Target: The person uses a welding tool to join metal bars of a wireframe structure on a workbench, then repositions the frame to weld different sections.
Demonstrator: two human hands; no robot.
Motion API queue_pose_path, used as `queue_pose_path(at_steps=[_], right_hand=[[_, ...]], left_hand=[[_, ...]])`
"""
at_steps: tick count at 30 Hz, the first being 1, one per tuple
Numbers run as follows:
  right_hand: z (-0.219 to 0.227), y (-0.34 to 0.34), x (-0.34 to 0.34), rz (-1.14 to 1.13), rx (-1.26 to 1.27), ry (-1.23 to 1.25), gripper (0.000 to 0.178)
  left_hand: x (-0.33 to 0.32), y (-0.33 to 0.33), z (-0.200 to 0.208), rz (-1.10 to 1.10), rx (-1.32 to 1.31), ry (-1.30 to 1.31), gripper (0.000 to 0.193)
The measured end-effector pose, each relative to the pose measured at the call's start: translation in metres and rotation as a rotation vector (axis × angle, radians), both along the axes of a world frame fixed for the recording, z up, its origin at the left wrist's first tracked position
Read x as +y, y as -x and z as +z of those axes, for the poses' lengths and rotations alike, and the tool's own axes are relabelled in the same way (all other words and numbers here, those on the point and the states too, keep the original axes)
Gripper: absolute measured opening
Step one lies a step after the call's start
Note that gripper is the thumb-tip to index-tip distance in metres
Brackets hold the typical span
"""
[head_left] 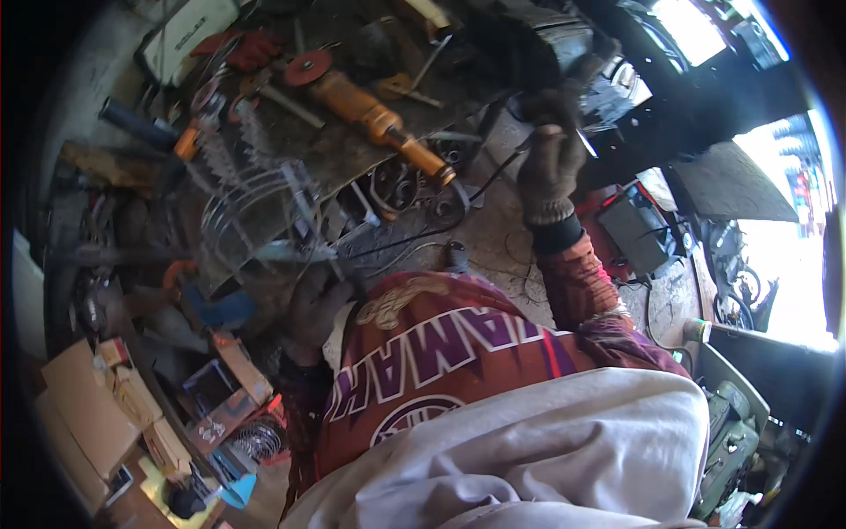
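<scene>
My right hand (pixel 553 172), in a grey-brown knitted glove, is raised beside the bench's right edge. Its fingers are closed around a thin black cable (pixel 504 167), which trails down and left past the bench. My left hand (pixel 313 304), also gloved, is low in front of my body, close to a metal frame with curved bars (pixel 264 212). That hand is dark and smeared, so its fingers cannot be made out. An orange angle grinder (pixel 366 110) with a reddish disc (pixel 308 67) lies on the dark bench top (pixel 352 163).
A red glove (pixel 254 50) and metal bars lie at the bench's far left. Cardboard boxes (pixel 101 401) stand at lower left. A dark grey box-shaped machine (pixel 636 231) is on the floor at right. A green machine (pixel 730 432) sits at lower right, and several cables cross the floor.
</scene>
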State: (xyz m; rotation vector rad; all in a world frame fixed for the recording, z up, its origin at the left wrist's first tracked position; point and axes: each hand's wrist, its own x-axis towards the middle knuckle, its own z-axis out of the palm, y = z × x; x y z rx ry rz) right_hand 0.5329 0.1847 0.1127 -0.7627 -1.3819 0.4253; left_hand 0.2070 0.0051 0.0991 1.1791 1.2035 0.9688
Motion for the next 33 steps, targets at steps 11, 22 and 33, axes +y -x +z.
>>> queue_pose_path(at_steps=[11,22,33], right_hand=[[0.002,0.145,-0.068,0.949,-0.053,1.135,0.034],[-0.055,0.187,0.007,0.656,-0.749,0.529,0.055],[-0.009,0.111,0.030,0.295,-0.892,0.318,0.074]], left_hand=[[-0.020,-0.004,0.012,0.079,0.391,-0.117,0.033],[-0.037,-0.010,0.048,0.732,0.688,0.129,0.042],[0.001,-0.009,0.075,0.728,0.667,0.198,0.037]])
